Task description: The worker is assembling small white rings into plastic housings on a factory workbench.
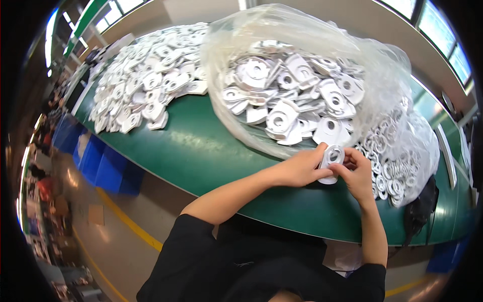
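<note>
Taking the held piece as the centre of the dial, one white part (pixel 326 160) with a round opening is gripped between two hands, over the table just beside a big bag's near edge. The left hand (pixel 302 169) pinches it from 9 o'clock; the right hand (pixel 358 176) holds it from 3 o'clock, thumb across its front. The hands are together, both closed on that single part.

Any lettering on the pieces is too small to make out.

At 11 o'clock, one large clear bag (pixel 217 88) gapes around a heap of similar parts (pixel 307 95) (dozens, overlapping too much to count exactly). At 10 o'clock a second heap (pixel 156 80) lies loose on the green table (pixel 201 146). At 3 o'clock, one smaller clear bag (pixel 425 143) has many white rings (pixel 402 168). One black bundle (pixel 422 206) sits at 4 o'clock; at least two blue bins (pixel 93 161) stand at 9.
</note>
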The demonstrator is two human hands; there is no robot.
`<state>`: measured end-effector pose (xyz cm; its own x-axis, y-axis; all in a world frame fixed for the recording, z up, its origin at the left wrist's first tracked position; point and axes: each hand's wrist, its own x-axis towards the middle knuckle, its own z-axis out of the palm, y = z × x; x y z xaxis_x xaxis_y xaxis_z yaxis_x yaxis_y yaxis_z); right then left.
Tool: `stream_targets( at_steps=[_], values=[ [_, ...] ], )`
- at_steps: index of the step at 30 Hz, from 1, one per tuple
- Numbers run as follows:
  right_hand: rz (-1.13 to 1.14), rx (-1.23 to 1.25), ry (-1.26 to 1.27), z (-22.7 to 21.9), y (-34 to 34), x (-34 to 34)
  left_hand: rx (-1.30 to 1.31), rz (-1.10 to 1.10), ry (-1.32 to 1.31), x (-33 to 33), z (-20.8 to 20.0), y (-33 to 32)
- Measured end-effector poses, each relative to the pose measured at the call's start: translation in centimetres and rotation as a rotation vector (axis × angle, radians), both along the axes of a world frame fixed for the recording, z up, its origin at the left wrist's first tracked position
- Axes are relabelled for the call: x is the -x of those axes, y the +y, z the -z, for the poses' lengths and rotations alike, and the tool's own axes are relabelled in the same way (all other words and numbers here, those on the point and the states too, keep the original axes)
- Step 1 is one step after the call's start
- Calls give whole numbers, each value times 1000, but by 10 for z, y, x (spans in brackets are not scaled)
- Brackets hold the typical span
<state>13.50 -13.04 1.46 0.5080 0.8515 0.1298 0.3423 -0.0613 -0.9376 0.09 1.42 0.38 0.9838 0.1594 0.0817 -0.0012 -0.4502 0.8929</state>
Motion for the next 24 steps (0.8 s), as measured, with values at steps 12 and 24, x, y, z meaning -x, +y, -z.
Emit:
stream_targets(
  at_steps=[12, 24],
  values=[
    [-31, 65, -173, 10, -1, -6, 79, -928, -1, 98, -80, 240],
    [-55, 58, -202, 5, 0, -3, -496, -1225, -312, 164, -66, 309]
  ],
)
